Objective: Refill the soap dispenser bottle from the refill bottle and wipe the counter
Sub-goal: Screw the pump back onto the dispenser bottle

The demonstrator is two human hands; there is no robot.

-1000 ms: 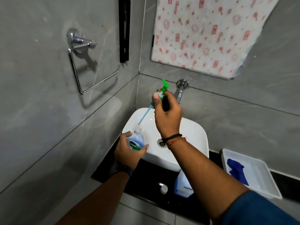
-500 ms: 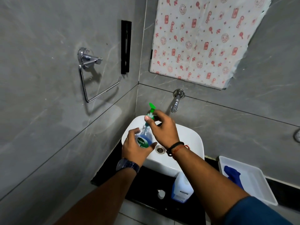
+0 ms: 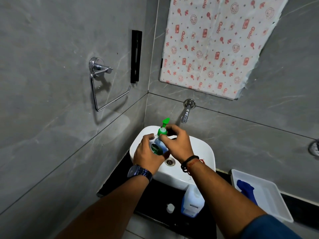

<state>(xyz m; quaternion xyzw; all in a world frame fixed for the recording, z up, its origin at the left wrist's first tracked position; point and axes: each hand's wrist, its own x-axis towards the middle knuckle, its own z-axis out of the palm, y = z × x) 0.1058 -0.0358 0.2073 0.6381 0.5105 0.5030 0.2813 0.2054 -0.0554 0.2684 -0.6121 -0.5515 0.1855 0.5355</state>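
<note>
Over the white basin [image 3: 203, 152] my left hand [image 3: 146, 156] grips the clear soap dispenser bottle [image 3: 158, 147], which has a green label and blue liquid inside. The green pump head [image 3: 164, 127] sits on the bottle's neck, and my right hand [image 3: 177, 144] holds its collar with the fingers closed around it. The translucent refill bottle [image 3: 192, 202] stands uncapped on the black counter [image 3: 155, 195] in front of the basin. Its white cap [image 3: 170, 208] lies on the counter to its left.
A white tray [image 3: 269, 204] holding a blue cloth [image 3: 246, 188] sits on the counter at the right. A chrome tap [image 3: 186, 112] juts from the back wall above the basin. On the left wall hangs a chrome towel ring [image 3: 103, 87].
My right hand lowered the pump from high above the bottle, slid its tube inside and seated the head on the neck. The view tilted upward.
</note>
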